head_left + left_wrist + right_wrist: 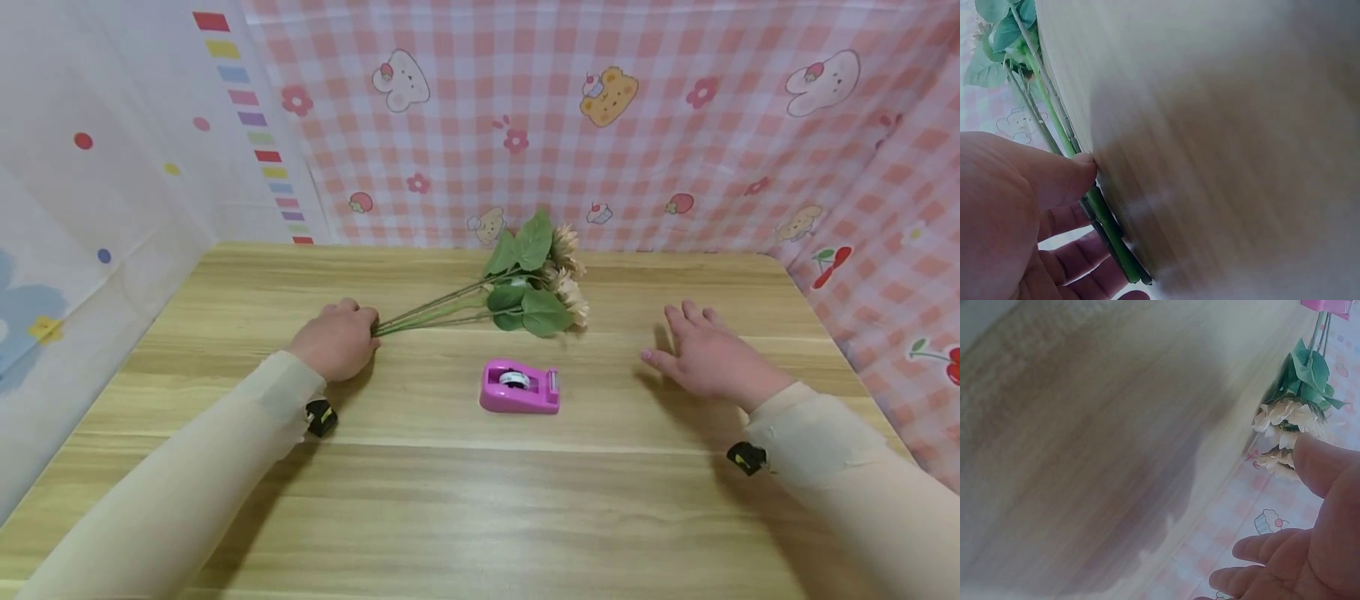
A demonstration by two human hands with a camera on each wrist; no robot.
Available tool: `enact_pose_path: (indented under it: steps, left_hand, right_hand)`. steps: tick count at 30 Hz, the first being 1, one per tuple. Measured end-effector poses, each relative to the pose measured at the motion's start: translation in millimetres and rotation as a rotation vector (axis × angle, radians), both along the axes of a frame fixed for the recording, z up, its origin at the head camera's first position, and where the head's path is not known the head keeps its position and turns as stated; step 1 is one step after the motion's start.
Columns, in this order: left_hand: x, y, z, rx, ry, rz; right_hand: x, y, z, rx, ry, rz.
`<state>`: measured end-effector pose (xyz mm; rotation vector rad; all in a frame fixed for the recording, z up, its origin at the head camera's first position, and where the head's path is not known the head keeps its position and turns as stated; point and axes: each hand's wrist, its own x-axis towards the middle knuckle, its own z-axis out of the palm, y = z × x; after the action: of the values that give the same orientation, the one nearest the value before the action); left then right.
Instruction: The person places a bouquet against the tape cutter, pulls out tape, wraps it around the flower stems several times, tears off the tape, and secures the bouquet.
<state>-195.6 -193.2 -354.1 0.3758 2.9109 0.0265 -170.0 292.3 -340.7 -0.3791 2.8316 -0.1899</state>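
Observation:
A bunch of artificial flowers with pale peach blooms and green leaves lies across the back of the table, blooms to the right. Its stems run left to my left hand, which pinches them near their cut ends. In the left wrist view the thumb presses on the green stems, with the fingers curled behind. My right hand holds nothing; its fingers are spread, low over the table to the right of the blooms. Between the hands sits a pink tape dispenser with a small roll of tape.
The wooden table ends at a pink checked cloth with cartoon animals behind it. A white dotted cloth hangs along the left side. Each sleeve bears a small black wrist camera.

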Motion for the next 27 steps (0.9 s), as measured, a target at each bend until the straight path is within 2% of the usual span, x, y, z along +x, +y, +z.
enact_pose_path:
  steps: [18, 27]
  left_hand:
    - [-1.5, -0.4, -1.9, 0.018, -0.008, 0.014]
    - [-3.7, -0.8, -2.8, 0.033, 0.008, -0.006]
  right_hand:
    - [2.7, -2.7, -0.1, -0.004, -0.022, -0.009]
    - [3.6, -3.7, -1.2, -0.008, -0.020, -0.003]
